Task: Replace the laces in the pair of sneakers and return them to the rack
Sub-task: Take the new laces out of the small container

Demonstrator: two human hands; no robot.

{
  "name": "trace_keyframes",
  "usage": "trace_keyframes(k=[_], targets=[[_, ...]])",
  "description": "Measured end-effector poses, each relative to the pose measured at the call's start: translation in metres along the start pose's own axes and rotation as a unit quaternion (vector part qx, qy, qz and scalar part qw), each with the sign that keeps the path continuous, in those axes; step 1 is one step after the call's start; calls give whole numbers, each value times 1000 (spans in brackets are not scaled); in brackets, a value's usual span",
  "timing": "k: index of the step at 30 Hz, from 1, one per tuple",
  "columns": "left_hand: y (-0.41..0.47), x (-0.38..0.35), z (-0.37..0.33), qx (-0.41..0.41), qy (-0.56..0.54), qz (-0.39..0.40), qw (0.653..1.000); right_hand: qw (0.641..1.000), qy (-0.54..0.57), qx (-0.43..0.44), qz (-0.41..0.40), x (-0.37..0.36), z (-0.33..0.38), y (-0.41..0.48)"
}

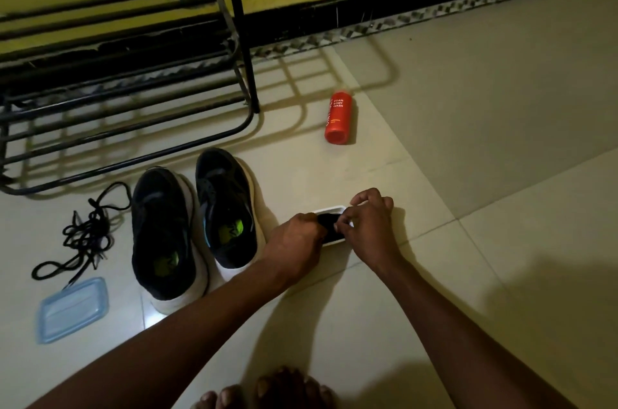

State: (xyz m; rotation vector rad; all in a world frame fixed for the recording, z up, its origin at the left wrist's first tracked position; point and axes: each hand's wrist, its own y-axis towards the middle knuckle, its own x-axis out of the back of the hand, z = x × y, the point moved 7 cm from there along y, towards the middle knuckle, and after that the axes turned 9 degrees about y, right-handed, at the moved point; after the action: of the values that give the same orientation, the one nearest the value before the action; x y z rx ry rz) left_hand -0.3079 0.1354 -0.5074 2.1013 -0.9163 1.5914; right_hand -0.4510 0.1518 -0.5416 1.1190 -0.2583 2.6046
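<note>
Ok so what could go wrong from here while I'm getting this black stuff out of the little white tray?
The loose black laces lie tangled left of the sneakers; the black bundle in the white tray looks much the same in this dim light, so the two could get mixed up. The tray looks light and may slide or tip while your left hand and right hand work at its contents.

Black, white-soled sneakers (pixel 160 224) stand side by side before the black rack (pixel 133 100), loose black laces (pixel 85 234) tangled at left
</note>
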Motion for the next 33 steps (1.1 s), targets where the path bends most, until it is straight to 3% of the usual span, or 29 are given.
trace_keyframes(k=[6, 10, 14, 20, 27, 33], targets=[[-6, 5, 8, -1, 5, -36, 999, 995, 79, 19, -50, 20, 12, -18], [-16, 25, 10, 21, -62, -117, 991, 987, 129, 34, -85, 27, 31, -27], [-42, 69, 20, 53, -157, -212, 963, 962, 261, 38, -75, 26, 71, -33], [-96, 130, 57, 110, -187, -323, 921, 933, 347, 77, -62, 14, 143, -32], [-173, 141, 141, 201, -144, -366, 897, 935, 305, 179, 34, -41, 219, -37], [-231, 111, 200, 281, -112, -324, 897, 928, 248, 261, 98, -83, 259, -43]])
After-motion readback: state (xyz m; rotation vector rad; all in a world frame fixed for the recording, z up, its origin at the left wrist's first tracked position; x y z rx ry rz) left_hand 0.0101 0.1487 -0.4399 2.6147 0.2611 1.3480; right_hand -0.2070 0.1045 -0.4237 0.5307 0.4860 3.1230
